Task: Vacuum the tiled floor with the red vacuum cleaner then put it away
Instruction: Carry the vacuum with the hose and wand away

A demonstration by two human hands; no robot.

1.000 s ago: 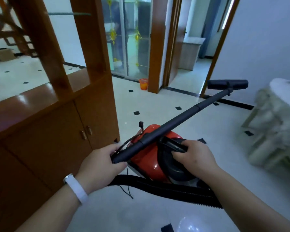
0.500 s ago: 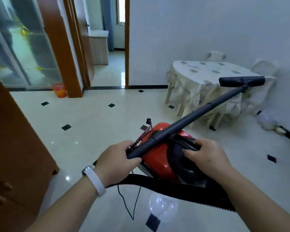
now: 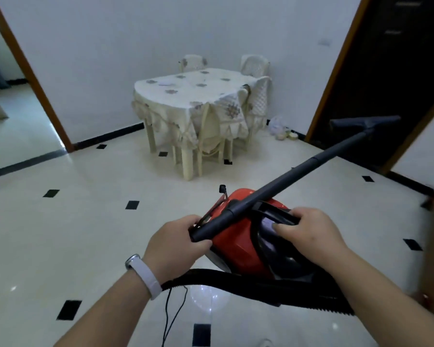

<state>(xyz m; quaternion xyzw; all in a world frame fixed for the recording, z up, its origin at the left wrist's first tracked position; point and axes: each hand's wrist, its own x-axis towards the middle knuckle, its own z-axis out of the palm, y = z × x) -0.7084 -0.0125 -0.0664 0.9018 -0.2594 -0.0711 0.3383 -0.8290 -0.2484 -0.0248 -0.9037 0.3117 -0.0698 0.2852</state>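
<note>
view has swung right: covered table (image 3: 186,91) now dead ahead, dark doorway (image 3: 386,71) at right. grips unchanged. left hand (image 3: 176,241) wraps the near end of the wand (image 3: 311,164); right hand (image 3: 311,234) curls round the carry handle (image 3: 273,214). red vacuum cleaner (image 3: 238,244) sits between the hands, seemingly clear of the tiled floor (image 3: 85,234). wand axis runs up-right to the floor head (image 3: 363,122), towards the doorway; right hand nearer.
</note>
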